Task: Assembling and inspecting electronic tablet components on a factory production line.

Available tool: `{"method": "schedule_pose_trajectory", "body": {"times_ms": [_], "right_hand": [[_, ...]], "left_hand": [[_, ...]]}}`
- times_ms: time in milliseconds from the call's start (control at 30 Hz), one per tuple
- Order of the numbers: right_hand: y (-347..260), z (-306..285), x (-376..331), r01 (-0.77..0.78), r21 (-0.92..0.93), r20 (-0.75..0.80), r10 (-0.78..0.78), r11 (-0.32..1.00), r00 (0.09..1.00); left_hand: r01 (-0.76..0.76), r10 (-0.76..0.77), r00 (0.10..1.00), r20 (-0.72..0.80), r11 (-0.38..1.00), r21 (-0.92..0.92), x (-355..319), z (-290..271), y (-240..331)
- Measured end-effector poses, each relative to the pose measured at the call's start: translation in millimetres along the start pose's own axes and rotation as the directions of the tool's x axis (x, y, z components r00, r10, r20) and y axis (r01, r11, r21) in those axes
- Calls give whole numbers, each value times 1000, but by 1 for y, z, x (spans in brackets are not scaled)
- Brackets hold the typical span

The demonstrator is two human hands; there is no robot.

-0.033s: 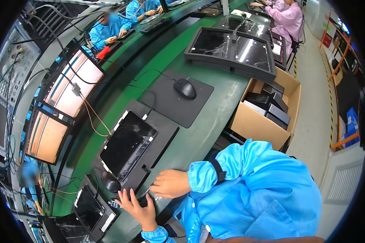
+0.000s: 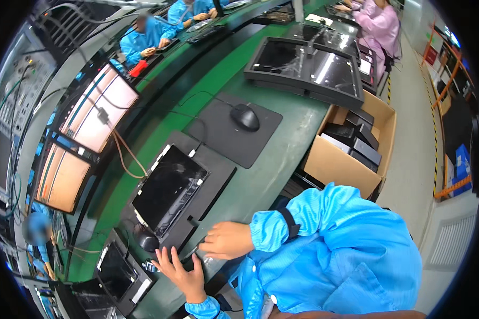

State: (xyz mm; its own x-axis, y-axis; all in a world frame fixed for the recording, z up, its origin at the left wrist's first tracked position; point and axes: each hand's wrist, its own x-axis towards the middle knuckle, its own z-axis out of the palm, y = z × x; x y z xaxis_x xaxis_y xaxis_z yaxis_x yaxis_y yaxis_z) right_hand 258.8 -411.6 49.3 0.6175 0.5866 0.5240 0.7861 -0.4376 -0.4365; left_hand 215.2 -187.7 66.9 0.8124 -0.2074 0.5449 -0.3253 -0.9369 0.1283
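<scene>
Low on the green bench, my left hand [image 2: 182, 274] has its fingers spread, with the fingertips near a black mouse [image 2: 145, 237] and a small metallic piece [image 2: 150, 266]. Just to its right, my right hand [image 2: 226, 240] is closed with the fingers curled down. A thin dark stick-like thing [image 2: 189, 254] runs from its fingertips toward my left thumb; its kind is too small to make out. Ahead of both hands a black display panel [image 2: 170, 186] with white tabs along its edges lies in a dark fixture [image 2: 218, 183], a cable running to its far side.
A second mouse [image 2: 245, 117] rests on a black pad [image 2: 266, 133]. Framed panels [image 2: 303, 69] lie farther along the bench. An open carton [image 2: 340, 162] of black boxes stands right. Two lit monitors [image 2: 98, 109] stand left, beside another panel [image 2: 117, 271]. Co-workers sit at the back.
The whole view has shifted very slightly to the right. My hands and the things around them keep their places relative to one another.
</scene>
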Motion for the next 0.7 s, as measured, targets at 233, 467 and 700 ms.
{"method": "schedule_pose_trajectory", "body": {"times_ms": [233, 467, 700], "right_hand": [[0, -9, -4, 179, 52, -53, -176, 982, 983], [-14, -20, 2, 94, 118, -20, -92, 989, 996], [-20, -45, 32, 231, 335, 158, -296, 914, 942]], "left_hand": [[-9, 2, 999, -45, 990, -144, 3, 5, -3], [51, -59, 998, -27, 971, -234, -5, -19, 5], [63, -128, 974, -184, 945, -322, -20, -20, -14]]}}
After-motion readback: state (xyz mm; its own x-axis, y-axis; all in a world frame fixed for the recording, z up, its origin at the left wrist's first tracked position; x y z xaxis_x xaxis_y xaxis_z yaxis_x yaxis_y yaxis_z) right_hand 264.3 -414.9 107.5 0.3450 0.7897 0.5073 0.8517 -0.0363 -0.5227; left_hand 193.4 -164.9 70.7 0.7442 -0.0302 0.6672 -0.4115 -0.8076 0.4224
